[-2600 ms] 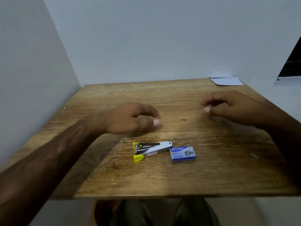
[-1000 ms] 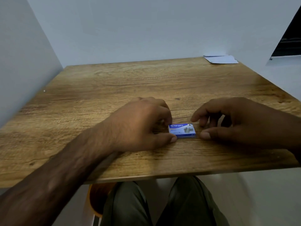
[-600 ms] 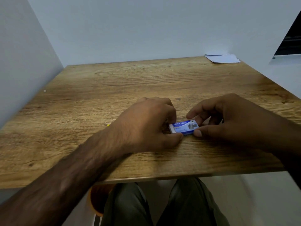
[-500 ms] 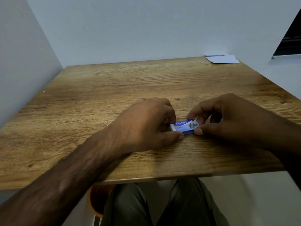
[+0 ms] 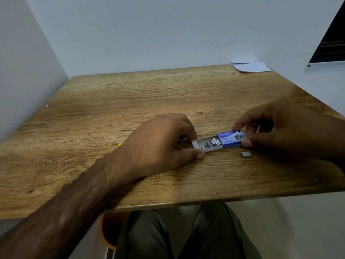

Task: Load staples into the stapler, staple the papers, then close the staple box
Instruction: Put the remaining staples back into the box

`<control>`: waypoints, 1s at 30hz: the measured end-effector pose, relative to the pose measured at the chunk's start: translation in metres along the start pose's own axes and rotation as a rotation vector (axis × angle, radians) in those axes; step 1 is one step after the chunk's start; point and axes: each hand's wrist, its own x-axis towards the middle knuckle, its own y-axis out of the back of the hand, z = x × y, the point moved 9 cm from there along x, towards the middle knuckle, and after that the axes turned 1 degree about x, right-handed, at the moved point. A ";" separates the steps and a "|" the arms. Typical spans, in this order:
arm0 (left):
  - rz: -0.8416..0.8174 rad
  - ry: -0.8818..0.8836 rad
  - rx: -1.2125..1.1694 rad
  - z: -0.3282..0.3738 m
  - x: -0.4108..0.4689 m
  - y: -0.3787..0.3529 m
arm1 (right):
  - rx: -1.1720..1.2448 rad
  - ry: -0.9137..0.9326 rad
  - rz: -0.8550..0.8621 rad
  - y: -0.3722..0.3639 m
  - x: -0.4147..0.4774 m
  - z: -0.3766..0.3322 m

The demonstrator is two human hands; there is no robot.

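The blue staple box lies near the table's front edge with its white inner tray slid out to the left, showing grey staple strips. My left hand pinches the tray's left end. My right hand grips the blue sleeve between thumb and fingers. A short loose strip of staples lies on the wood just in front of the box. The stapler is almost wholly hidden under my left hand; only a yellow tip shows. The white papers lie at the far right corner.
The wooden table is walled on the left and at the back. Its front edge runs just in front of my forearm, with my knees below it.
Both hands came down onto the closed staple box. The left hand has since pulled the white tray out to the left while the right hand holds the sleeve; a loose staple strip now shows.
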 end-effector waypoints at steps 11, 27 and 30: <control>-0.006 0.021 -0.014 -0.002 0.000 0.001 | -0.027 0.068 -0.001 0.022 -0.036 -0.019; -0.007 0.046 -0.032 -0.004 -0.003 0.000 | -0.057 0.065 0.060 -0.006 -0.049 -0.044; 0.004 0.051 -0.031 -0.005 -0.004 0.000 | -0.001 0.076 0.113 -0.005 -0.040 -0.058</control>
